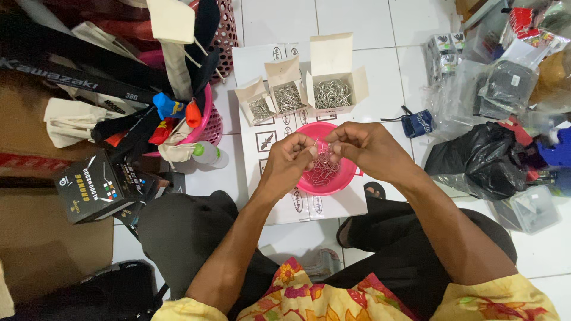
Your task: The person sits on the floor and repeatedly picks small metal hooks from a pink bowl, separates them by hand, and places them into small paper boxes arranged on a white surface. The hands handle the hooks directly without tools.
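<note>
Both my hands are held together over a pink plastic bowl (pixel 347 176) filled with several thin metal wire hooks. My left hand (pixel 289 159) pinches a metal hook between thumb and fingers. My right hand (pixel 364 145) pinches the same small cluster of hooks (pixel 322 156) from the other side. The bowl rests on a flat white cardboard sheet (pixel 253 128) on the tiled floor. Behind the bowl stand three open white cardboard boxes (pixel 332 92) holding more metal hooks, a large one at right and two smaller ones (pixel 288 96) to its left.
A pink basket (pixel 208 119) stuffed with fabric items stands at left, a black box (pixel 98 187) lies near my left knee. Plastic bags, a black bag (pixel 482 160) and a clear container (pixel 532 208) crowd the right. My crossed legs frame the sheet.
</note>
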